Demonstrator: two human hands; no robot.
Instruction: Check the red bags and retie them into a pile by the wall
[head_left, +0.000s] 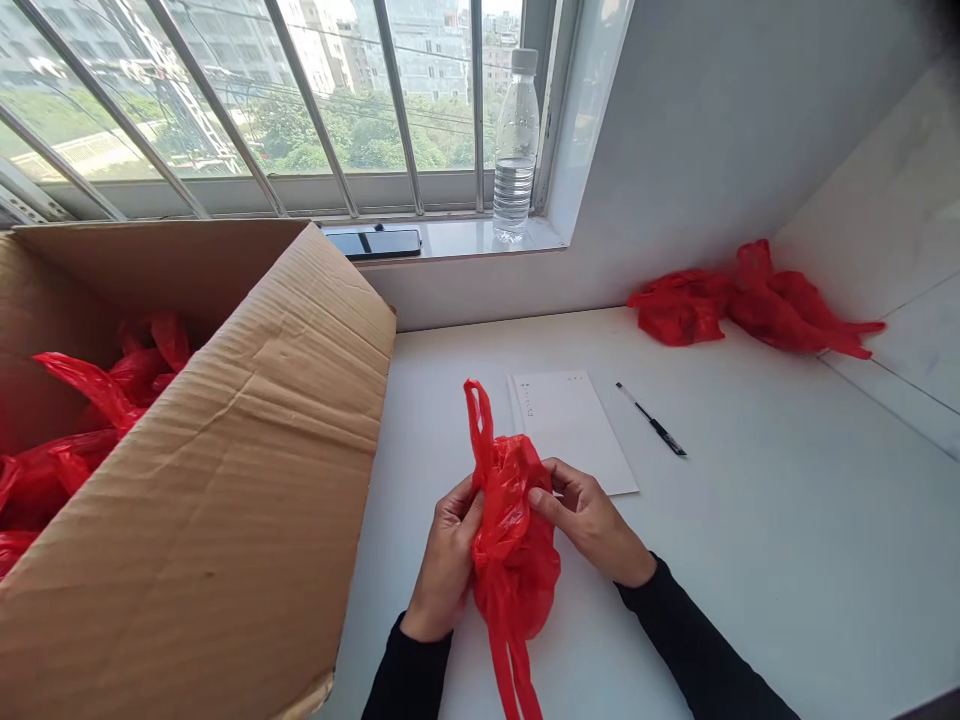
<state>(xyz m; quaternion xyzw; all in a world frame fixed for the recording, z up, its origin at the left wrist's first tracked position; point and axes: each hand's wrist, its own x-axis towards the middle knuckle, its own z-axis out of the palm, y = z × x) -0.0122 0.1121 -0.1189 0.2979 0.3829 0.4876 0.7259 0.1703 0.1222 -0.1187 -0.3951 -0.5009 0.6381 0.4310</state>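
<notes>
While the head camera looked down on the white worktop (pixel 750 560), a crumpled red plastic bag (pixel 514 545) sat squarely between the two hands, close in front of the person and near the front edge. The left hand (pixel 450 560) was closed on the bag's left flank, fingers curled into the film, and the right hand (pixel 589 520) pinched its upper right side with thumb and fingertips, so both gripped the same bag and neither was the nearer. The bag's long axis ran straight away from the person: one handle loop stood up at the far end, toward the sheet of paper (pixel 574 425), and two thin tails trailed back between the dark sleeves to the bottom of the frame. Whether the bundle touched the worktop or was held just above it could not be told. A black pen (pixel 651 420) lay just right of the paper, apart from it. To the left, a large open cardboard box (pixel 247 450) stood beside the left hand, with more red bags (pixel 82 420) heaped inside. Well apart at the far right, a loose pile of red bags (pixel 750 300) lay against the wall. On the window sill (pixel 465 238) beyond, a clear water bottle (pixel 516 150) stood upright beside a dark phone (pixel 375 242) lying flat.
</notes>
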